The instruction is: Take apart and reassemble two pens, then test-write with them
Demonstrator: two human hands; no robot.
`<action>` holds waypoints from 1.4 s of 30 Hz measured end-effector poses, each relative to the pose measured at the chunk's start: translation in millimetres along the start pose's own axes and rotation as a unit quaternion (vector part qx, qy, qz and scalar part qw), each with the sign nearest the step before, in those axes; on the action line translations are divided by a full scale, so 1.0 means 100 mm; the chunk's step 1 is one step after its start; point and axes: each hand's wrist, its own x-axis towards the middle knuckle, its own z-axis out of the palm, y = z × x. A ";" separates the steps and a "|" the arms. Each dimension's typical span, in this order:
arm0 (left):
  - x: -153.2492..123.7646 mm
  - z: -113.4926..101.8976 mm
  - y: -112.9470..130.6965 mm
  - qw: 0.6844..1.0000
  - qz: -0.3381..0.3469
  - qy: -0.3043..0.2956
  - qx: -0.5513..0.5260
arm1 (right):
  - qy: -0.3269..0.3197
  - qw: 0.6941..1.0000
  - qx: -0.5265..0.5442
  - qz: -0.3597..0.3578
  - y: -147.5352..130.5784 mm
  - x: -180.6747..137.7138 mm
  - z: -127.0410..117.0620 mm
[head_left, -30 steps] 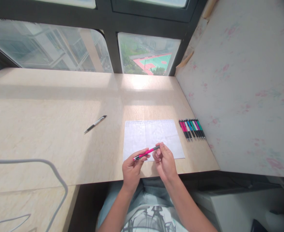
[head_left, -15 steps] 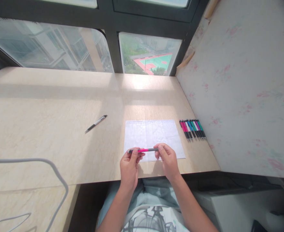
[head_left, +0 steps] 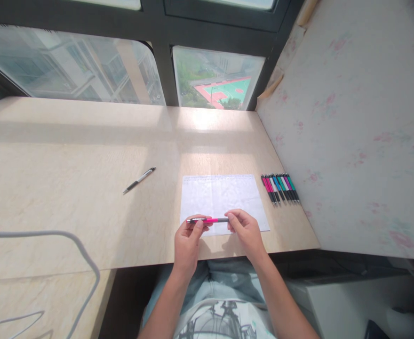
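Both hands hold a pink and black pen (head_left: 210, 220) level, just above the near edge of a white sheet of paper (head_left: 221, 195). My left hand (head_left: 188, 241) pinches the pen's left end between thumb and fingers. My right hand (head_left: 246, 231) pinches its right end. The paper lies flat on the pale wooden desk (head_left: 69, 179).
A row of several coloured pens (head_left: 280, 188) lies right of the paper, near a flowered wall panel (head_left: 351, 122). A black and silver pen (head_left: 139, 180) lies alone on the desk to the left. A grey cable (head_left: 83, 256) loops at the near left. Windows run behind the desk.
The pen, tilted up to the right a second ago, has been turned level. Both hands shifted slightly forward and apart along it.
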 end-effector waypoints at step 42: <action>0.11 -0.11 -0.03 0.996 -0.011 0.074 -0.056 | -0.075 0.995 -0.058 -0.034 0.06 -0.03 -0.02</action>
